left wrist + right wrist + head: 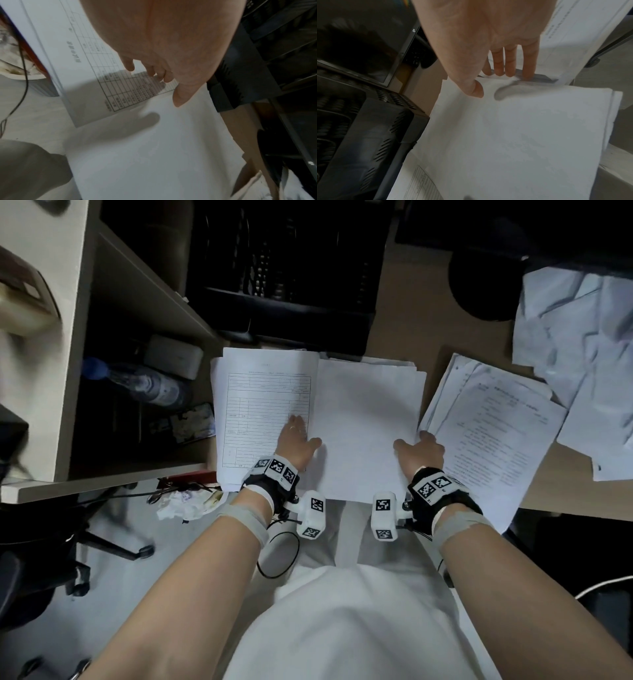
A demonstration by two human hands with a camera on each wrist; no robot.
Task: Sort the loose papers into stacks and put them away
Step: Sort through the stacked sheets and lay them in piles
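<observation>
Three paper stacks lie side by side on the wooden desk point(407, 313). The left one is topped by a printed form point(263, 402) point(96, 75), the middle one is a blank white stack point(366, 422) point(154, 155) point(522, 135), and the right one is a printed stack point(496, 436) point(583, 25). My left hand point(297, 440) point(154, 54) rests flat on the form, with the thumb out over the blank stack's left edge. My right hand point(419, 448) point(488, 40) holds the blank stack's right edge, thumb on top and fingers down over the side. Crumpled loose sheets point(582, 337) are heaped at the far right.
A black mesh tray organiser point(291, 285) point(359, 128) stands right behind the stacks. At the left, a shelf unit point(85, 371) holds a water bottle point(144, 381). A bin of crumpled waste point(186, 503) and a chair base point(102, 542) are on the floor. A dark round stand point(486, 289) sits at the back right.
</observation>
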